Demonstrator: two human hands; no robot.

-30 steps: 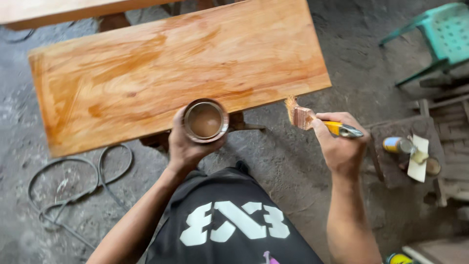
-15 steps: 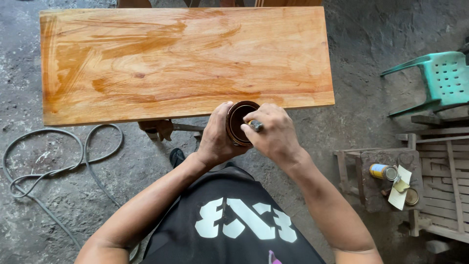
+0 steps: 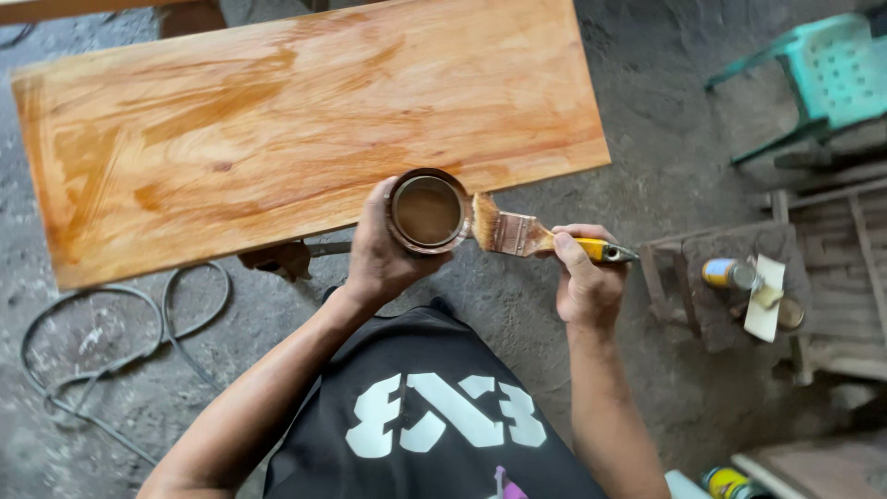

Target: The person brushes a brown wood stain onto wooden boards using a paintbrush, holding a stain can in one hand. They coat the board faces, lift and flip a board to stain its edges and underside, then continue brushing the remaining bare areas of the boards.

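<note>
Nearest the camera: black shirt with white print (image 3: 434, 425), both forearms reaching forward from it.

Left hand (image 3: 383, 259): fingers wrapped around the side of a small round tin (image 3: 427, 211), thumb on the near-left wall, remaining fingers closed round the far side. Tin is upright, open-topped, filled with a brown liquid. It is held just in front of the near edge of the board, overlapping it slightly in view.

Right hand (image 3: 587, 282): fingers curled shut on the yellow handle of a flat paintbrush (image 3: 527, 236). Handle end pokes out past the knuckles to the right. Brush lies roughly level; bristles point left and touch the tin's right rim. Bristles look wet and tan.

Beyond the hands: wide wooden board (image 3: 305, 129), orange-brown, streaky wet coating across its face.

Left, on the concrete floor (image 3: 647, 102): looped grey cable (image 3: 111, 323). Right: low wooden stand (image 3: 716, 291) carrying a small can (image 3: 725, 273) and a pale scrap. Far right: turquoise plastic chair (image 3: 827, 74).
</note>
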